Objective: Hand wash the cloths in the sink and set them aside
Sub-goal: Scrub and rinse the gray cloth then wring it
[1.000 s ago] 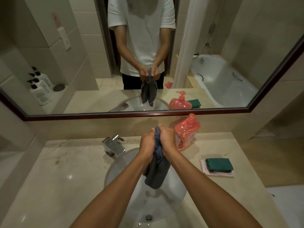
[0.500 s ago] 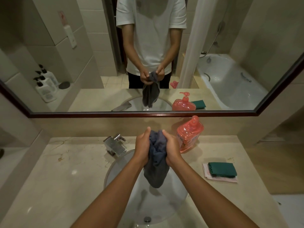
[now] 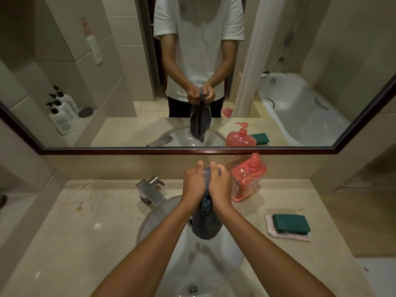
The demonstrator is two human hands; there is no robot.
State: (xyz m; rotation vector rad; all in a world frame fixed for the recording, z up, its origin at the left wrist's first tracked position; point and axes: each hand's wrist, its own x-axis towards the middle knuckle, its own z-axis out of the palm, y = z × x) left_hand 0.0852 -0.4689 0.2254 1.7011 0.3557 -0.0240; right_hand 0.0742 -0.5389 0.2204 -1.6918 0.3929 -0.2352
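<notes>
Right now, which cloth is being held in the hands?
The grey cloth: both hands grip it over the sink. The green cloth and pink cloth lie stacked on the counter.

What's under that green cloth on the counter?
A pale pink cloth lies under the green cloth, edges peeking out on the counter. Its middle is covered.

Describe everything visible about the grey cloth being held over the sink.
The grey cloth is dark blue-grey, soft fabric, bunched and twisted lengthwise. Its upper part is squeezed between the left hand and right hand, a tuft poking out above the fingers. The lower part hangs limp in a rounded fold above the white sink basin, touching nothing else. The mirror shows it dangling too.
</notes>
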